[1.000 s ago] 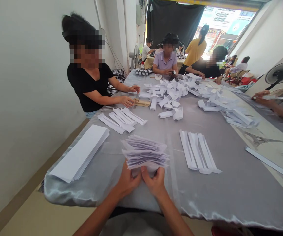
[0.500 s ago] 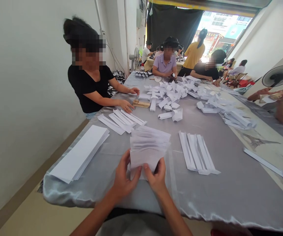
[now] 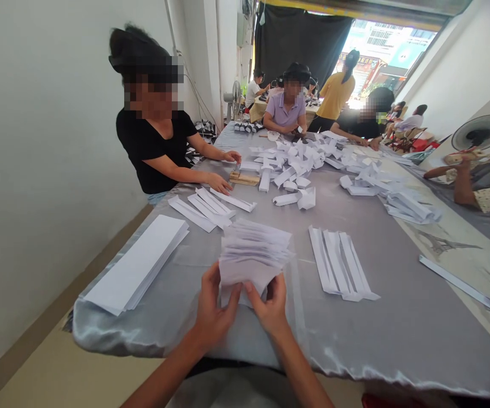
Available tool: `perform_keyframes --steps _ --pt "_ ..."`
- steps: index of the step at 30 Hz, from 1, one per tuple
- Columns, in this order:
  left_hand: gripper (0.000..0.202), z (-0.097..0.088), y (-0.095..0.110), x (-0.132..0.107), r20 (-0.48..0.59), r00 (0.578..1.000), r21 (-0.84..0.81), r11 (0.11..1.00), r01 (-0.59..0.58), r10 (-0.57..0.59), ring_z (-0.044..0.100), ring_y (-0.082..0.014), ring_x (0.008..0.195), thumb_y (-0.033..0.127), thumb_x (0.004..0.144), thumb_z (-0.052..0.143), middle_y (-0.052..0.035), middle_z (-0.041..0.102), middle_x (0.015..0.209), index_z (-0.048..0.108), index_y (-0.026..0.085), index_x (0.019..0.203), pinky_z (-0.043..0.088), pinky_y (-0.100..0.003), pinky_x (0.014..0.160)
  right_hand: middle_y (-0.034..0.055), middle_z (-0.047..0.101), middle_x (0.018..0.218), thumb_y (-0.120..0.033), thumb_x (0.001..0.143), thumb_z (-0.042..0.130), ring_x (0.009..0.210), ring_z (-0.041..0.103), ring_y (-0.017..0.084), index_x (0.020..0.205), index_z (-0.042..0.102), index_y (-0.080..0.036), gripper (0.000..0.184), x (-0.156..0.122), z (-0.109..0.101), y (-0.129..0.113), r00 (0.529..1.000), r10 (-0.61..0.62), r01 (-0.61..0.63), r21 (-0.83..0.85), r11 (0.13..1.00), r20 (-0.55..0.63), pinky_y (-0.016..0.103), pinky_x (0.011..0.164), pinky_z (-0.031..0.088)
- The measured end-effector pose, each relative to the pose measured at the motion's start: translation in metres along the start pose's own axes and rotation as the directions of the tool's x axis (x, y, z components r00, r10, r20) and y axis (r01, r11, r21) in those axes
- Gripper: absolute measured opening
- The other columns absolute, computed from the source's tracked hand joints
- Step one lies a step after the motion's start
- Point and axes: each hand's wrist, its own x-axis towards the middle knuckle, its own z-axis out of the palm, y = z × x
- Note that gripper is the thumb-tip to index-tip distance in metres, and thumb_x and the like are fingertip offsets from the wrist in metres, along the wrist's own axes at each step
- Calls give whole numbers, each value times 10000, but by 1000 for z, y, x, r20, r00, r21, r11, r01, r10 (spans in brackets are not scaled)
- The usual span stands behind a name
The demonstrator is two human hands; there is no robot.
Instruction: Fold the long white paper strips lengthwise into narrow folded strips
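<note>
Folded white paper sheets (image 3: 253, 255) stand in a loose, fanned stack above the near edge of the table, held up off the cloth between both hands. The left hand (image 3: 215, 309) grips the stack's lower left side, with its thumb angled in against the paper and its fingers behind. The right hand (image 3: 270, 306) closes on the lower right side, its thumb on the front face. Both forearms reach in from the bottom of the view, wrists turned slightly inward. No writing can be read on the paper.

A grey satin table cloth (image 3: 398, 345) covers the long table. Just left of the hands lies a neat pile of flat paper strips (image 3: 136, 263), and to the right sits a row of folded strips (image 3: 338, 263). Another row of strips (image 3: 206, 208) lies farther on, and a single strip (image 3: 460, 283) rests near the right edge, beside a printed Eiffel Tower (image 3: 443, 245).

Beyond them spreads a heap of folded paper pieces (image 3: 296, 164). A seated person in a black top (image 3: 155, 147) has both hands near a small wooden block (image 3: 244, 178). Farther down the table sits a person in a lilac polo shirt (image 3: 285, 110). Signs outside the far opening are too small to read.
</note>
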Motion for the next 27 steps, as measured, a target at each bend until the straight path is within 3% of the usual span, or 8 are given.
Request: perform_keyframes --steps 6,9,12,14,19,27 --pt "560 -6 6 7 -124 991 -33 998 48 -52 731 -291 1177 418 934 769 -130 737 1250 509 245 1399 615 -455 1003 81 758 1121 -381 836 854 1088 709 253 1192 628 -235 446 -1 4 -1 999 38 -38 30 999 -18 374 978 570" --pt "547 -10 11 12 -42 994 -88 991 97 -101 742 -284 1163 422 939 762 -111 765 1236 561 247 1416 622 -442 1004 85 766 1154 -402 803 881 1105 717 262 1233 636 -246 520 0 6 -2 997 62 -60 57 997 -41 390 990 571" --pt "366 -12 12 12 69 991 -55 991 118 -114 736 -294 1169 420 965 726 -93 774 1231 701 235 1280 601 -466 1055 101 764 1204 -425 811 875 1113 720 262 1288 629 -237 569 1 8 -4 996 58 -54 55 997 -64 401 1008 569" --pt "338 -10 10 8 40 994 -12 994 105 -104 722 -313 1199 433 970 711 -88 778 1222 740 236 1242 583 -492 1087 114 767 1193 -437 815 871 1101 720 264 1280 629 -217 568 0 10 -5 995 68 -65 38 997 -69 404 994 575" --pt "480 -5 7 1 2 998 -4 998 63 -63 674 -337 1292 458 962 710 -114 748 1300 684 249 1394 563 -504 1116 115 780 1130 -434 755 917 1059 728 274 1256 639 -204 617 -4 13 -2 983 144 -140 46 989 -117 400 940 590" --pt "334 -14 17 15 82 996 -69 997 32 -26 721 -288 1134 388 969 719 -110 754 1142 701 207 1248 587 -415 1028 111 778 1155 -389 764 916 1053 730 262 1245 634 -193 592 -2 16 2 994 83 -76 98 992 -73 393 955 580"
